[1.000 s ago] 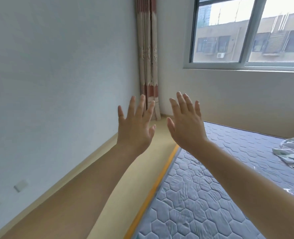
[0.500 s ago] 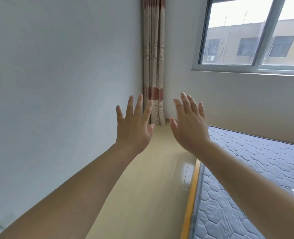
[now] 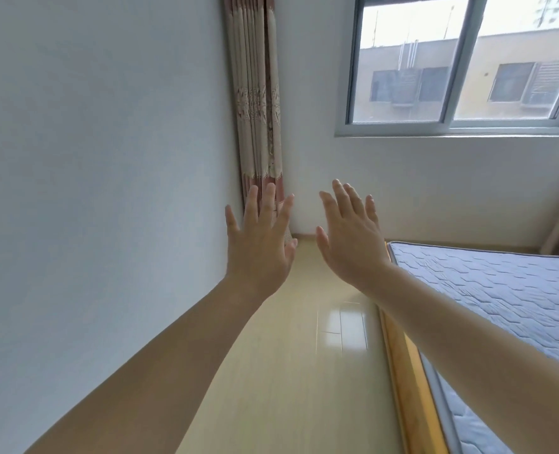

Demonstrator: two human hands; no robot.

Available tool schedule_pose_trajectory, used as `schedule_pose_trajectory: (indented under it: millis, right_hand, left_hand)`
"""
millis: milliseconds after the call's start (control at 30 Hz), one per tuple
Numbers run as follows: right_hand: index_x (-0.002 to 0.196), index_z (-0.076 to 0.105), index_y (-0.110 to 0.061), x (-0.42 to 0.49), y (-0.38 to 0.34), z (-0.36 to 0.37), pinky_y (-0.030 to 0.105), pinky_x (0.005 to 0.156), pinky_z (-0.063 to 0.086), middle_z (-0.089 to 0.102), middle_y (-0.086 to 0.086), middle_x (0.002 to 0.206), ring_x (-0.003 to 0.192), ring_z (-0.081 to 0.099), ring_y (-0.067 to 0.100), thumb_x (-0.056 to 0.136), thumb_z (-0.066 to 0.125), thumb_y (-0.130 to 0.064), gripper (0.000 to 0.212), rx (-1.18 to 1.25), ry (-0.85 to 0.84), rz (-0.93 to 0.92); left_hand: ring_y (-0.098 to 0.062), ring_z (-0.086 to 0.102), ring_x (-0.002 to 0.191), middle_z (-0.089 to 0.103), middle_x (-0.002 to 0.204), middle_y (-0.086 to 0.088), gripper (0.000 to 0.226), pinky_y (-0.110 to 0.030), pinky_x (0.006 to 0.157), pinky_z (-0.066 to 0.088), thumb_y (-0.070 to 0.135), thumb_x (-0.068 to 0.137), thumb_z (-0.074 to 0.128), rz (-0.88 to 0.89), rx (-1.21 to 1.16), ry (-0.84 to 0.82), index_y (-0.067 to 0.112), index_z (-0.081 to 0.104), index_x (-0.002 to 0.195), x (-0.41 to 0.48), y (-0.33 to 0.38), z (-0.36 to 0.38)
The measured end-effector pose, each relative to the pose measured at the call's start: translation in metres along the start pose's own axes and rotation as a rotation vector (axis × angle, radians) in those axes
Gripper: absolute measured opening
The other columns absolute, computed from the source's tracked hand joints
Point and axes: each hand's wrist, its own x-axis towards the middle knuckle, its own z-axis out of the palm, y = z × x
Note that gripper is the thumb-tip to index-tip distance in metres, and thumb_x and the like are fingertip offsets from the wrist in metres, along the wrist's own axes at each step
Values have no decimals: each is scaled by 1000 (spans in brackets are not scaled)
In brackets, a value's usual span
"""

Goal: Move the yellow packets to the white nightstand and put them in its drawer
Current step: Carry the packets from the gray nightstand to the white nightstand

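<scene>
Holding both arms out ahead, I have my left hand and right hand spread flat, fingers straight, side by side and gripping nothing. Neither the yellow packets nor the white nightstand is in view, only the curtain in the corner ahead and the mattress on my right, so I cannot tell which way they lie or which hand is nearer.
</scene>
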Motion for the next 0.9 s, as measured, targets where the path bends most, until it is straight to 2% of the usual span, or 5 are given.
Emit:
schedule_pose_trajectory:
  millis: [133, 300, 567, 767, 900]
  right_hand:
    - [143, 35, -5, 25, 14, 23, 55, 112, 22, 29, 19, 152, 141, 27, 35, 92, 51, -29, 58, -46, 38, 64]
    - [143, 35, -6, 69, 53, 73, 54, 112, 22, 28, 18, 153, 141, 26, 34, 92, 52, -29, 59, -118, 41, 134]
    - [142, 37, -8, 211, 152, 187, 53, 112, 24, 30, 17, 152, 141, 28, 33, 92, 53, -32, 58, -180, 84, 191]
    - [143, 36, -8, 333, 218, 269, 52, 113, 22, 29, 16, 153, 142, 26, 33, 92, 53, -33, 59, -195, 51, 224]
    - [141, 39, -9, 413, 246, 341, 53, 113, 23, 32, 15, 151, 140, 30, 33, 91, 56, -33, 58, -202, 62, 234]
  left_hand:
    - [-30, -3, 148, -2, 161, -7, 69, -60, 113, 3, 43, 96, 37, 46, -81, -11, 25, 2, 154, 41, -9, 37]
    - [-32, 5, 147, 9, 160, -9, 71, -63, 111, 9, 39, 93, 49, 142, -169, 18, 23, 15, 153, 111, -8, 96]
    - [-29, -12, 147, -12, 160, -6, 70, -59, 114, -1, 47, 97, 32, 203, -125, -4, 27, -8, 152, 293, 1, 220]
    - [-30, -6, 148, -4, 161, -7, 71, -61, 113, 1, 45, 96, 39, 243, -179, 14, 26, 2, 154, 429, -6, 307]
    - [-29, -11, 147, -9, 161, -6, 72, -60, 113, 0, 48, 96, 35, 246, -180, -4, 27, -4, 153, 511, -28, 376]
